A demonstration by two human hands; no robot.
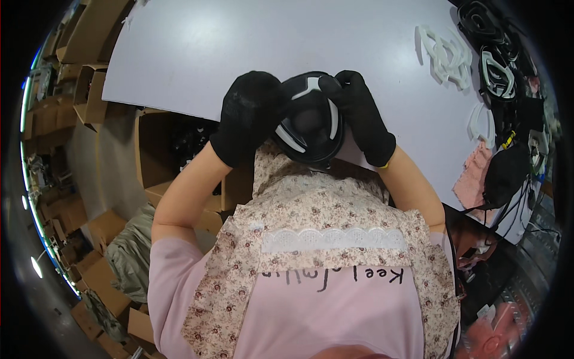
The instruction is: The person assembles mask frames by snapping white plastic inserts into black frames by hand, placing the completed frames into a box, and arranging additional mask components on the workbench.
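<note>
- We have one black round part with white curved ribs in hand, held just above the near edge of the white table, close to our chest.
- Left hand, black glove, is wrapped around the part's left side, fingers closed on it.
- Right hand, black glove, grips the right rim, fingertips pressing at the top edge by the white rib.
- So both hands are clamped on the same part, one per side.
- Loose white plastic frames lie far right on the table: about three in the stack, exact count unclear; one more white frame lies lower, near the edge.
- At least two black assembled parts sit along the right rim.
- One pink cloth lies at the right edge.
- One open cardboard box stands under our left arm; several more boxes are stacked further left, too distorted to count.
</note>
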